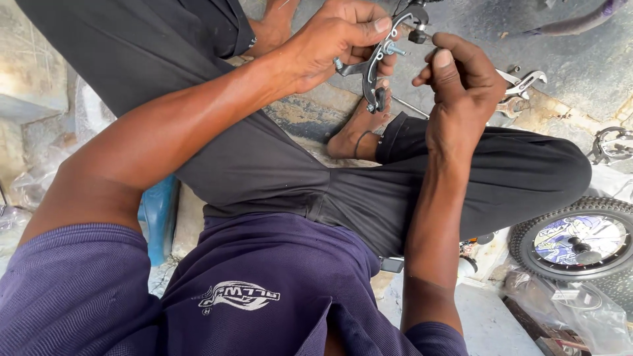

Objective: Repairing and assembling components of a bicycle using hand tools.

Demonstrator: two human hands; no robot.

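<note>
**Both hands on a bicycle brake caliper**

The left hand (333,39) is curled tight round a dark metal brake caliper (377,62), thumb laid along the top and fingers wrapped over one curved arm, holding it up above the person's bare foot (359,128). The right hand (461,79) comes in from the caliper's right with fingers bent and drawn together, its fingertips pinching at the small bolt (417,34) on the caliper's upper end; what lies between them is too small to tell.

Right of the caliper, on the grey ground, lies a silver adjustable wrench (524,84). Farther right, by the frame's edge, a second metal brake part (610,145) rests. Below and right of the caliper, past the crossed black trouser legs, stands a small knobbly wheel (572,240) with a blue and white printed disc, and clear plastic bags (580,310) lie under it. Far below left of the caliper, a blue plastic thing (157,214) shows beside the thigh.
</note>
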